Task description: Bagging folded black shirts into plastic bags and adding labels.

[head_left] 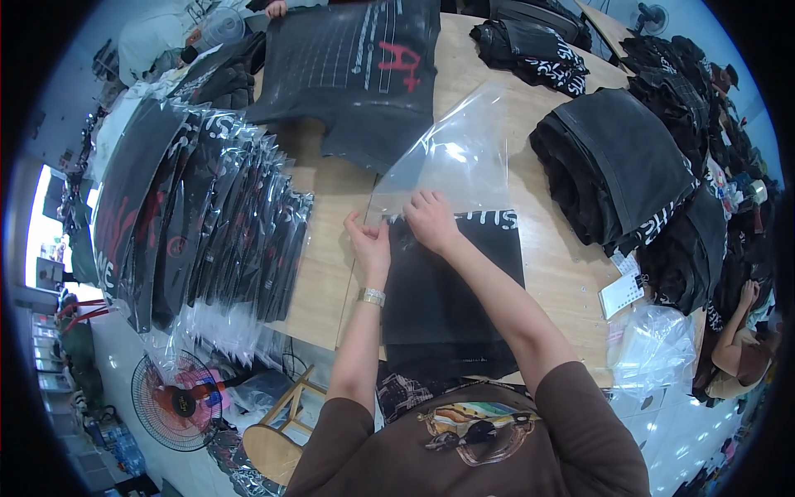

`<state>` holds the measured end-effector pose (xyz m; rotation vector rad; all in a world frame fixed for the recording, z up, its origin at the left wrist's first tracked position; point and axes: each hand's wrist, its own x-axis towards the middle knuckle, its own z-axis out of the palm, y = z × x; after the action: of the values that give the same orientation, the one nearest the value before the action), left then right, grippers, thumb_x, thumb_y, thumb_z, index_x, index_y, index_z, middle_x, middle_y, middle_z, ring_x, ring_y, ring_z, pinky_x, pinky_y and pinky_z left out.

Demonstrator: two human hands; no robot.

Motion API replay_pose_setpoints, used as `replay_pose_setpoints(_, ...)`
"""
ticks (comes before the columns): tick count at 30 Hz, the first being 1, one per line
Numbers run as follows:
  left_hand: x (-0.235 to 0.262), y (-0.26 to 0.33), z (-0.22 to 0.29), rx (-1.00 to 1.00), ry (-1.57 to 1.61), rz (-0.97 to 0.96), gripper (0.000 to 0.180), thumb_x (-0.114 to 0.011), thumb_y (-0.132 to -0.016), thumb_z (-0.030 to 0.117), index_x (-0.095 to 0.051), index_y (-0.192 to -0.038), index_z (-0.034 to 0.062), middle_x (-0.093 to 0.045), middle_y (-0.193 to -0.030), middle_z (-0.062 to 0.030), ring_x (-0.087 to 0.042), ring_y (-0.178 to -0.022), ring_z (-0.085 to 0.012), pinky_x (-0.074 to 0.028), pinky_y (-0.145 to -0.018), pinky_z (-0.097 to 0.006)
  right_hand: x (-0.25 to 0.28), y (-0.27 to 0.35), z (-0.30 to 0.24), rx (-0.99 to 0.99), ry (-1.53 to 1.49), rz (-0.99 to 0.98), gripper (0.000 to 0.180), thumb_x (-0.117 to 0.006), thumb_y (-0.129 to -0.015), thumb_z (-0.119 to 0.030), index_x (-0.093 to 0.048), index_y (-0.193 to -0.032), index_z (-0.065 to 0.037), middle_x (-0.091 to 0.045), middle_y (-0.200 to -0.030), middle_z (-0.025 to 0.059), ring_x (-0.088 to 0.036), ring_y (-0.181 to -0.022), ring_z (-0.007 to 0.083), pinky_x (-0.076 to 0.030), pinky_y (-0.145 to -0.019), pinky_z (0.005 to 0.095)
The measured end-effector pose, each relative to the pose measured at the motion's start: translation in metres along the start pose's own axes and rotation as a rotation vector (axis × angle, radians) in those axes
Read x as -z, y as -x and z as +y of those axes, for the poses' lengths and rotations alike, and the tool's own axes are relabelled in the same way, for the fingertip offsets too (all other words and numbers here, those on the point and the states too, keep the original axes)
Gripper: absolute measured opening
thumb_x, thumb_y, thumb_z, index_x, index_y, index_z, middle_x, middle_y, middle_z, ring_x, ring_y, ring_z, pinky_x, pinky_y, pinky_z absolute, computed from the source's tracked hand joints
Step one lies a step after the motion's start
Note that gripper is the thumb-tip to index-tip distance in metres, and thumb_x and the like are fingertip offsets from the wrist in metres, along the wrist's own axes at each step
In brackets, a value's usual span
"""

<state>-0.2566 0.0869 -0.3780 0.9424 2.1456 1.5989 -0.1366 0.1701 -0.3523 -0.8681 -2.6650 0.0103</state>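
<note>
A folded black T-shirt (451, 290) with white lettering along its far edge lies flat on the table in front of me. A clear plastic bag (464, 157) spreads beyond that edge, its far end raised and catching the light. I cannot tell how much of the shirt is inside it. My right hand (431, 222) is closed on the bag just above the lettering. At the near-left corner of the clear part, my left hand (368, 240) pinches the bag's edge, fingertips together. The left wrist carries a metal watch.
A row of bagged black shirts (224, 224) stands at left; folded shirts (613, 166) are piled at right. Across the table another person's hand (276, 8) is at a spread printed shirt (356, 83). Plastic bags (654, 344), a fan (178, 400) and a wooden stool (273, 451) are nearby.
</note>
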Motion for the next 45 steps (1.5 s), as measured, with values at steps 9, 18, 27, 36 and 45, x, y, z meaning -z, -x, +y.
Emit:
replay_pose_setpoints(9,0.029,-0.006,-0.007,0.011,-0.165,-0.319,0.048,-0.073,-0.071,0.017,-0.051,-0.112,0.0053,-0.064,-0.077,-0.0080,-0.062,-0.066,-0.0172,-0.049,-0.063,-0.031,0.052,0.091,0.040,-0.353,-0.215,0.535,0.037,-0.065,-0.069,-0.012,-0.056,-0.105,-0.007,-0.053,-0.108,0.0135,-0.049,-0.100,0.0298,-0.036,-0.088,0.0397)
replay_pose_setpoints(18,0.022,-0.011,-0.017,0.138,-0.045,-0.327,0.025,-0.069,-0.078,0.013,-0.061,-0.095,-0.0030,-0.060,-0.067,0.0013,-0.048,-0.060,-0.0024,-0.040,-0.055,-0.020,0.012,0.107,0.137,-1.023,-0.606,0.230,0.023,-0.059,-0.081,-0.022,-0.063,-0.090,-0.001,-0.056,-0.060,0.0044,-0.053,-0.051,0.0128,-0.041,-0.049,0.0263)
replay_pose_setpoints(27,0.018,-0.009,0.014,0.114,-0.417,-0.234,0.040,-0.054,-0.087,0.036,-0.053,-0.072,-0.0012,-0.053,-0.057,-0.0098,-0.046,-0.050,-0.0170,-0.037,-0.051,-0.033,0.066,0.099,0.120,-1.085,-1.222,-0.134,0.017,-0.062,-0.079,-0.015,-0.063,-0.090,-0.003,-0.055,-0.062,-0.0016,-0.047,-0.048,0.0055,-0.033,-0.042,0.0206)
replay_pose_setpoints(36,0.017,0.005,0.027,0.024,-0.428,-0.194,0.038,-0.054,-0.087,0.036,-0.055,-0.074,0.0007,-0.053,-0.057,-0.0115,-0.048,-0.053,-0.0255,-0.038,-0.053,-0.037,0.022,0.113,0.117,-1.045,-0.662,0.151,0.021,-0.072,-0.069,-0.020,-0.063,-0.067,-0.001,-0.059,-0.056,0.0046,-0.056,-0.049,0.0104,-0.042,-0.045,0.0247)
replay_pose_setpoints(45,0.049,0.007,-0.027,0.326,-0.046,-0.443,0.032,-0.061,-0.084,0.028,-0.061,-0.074,-0.0028,-0.061,-0.060,-0.0049,-0.054,-0.055,-0.0103,-0.041,-0.052,-0.029,0.028,0.146,0.100,-0.874,-0.571,0.259,0.016,-0.057,-0.081,-0.012,-0.066,-0.082,0.001,-0.065,-0.067,0.0124,-0.061,-0.056,0.0167,-0.047,-0.054,0.0287)
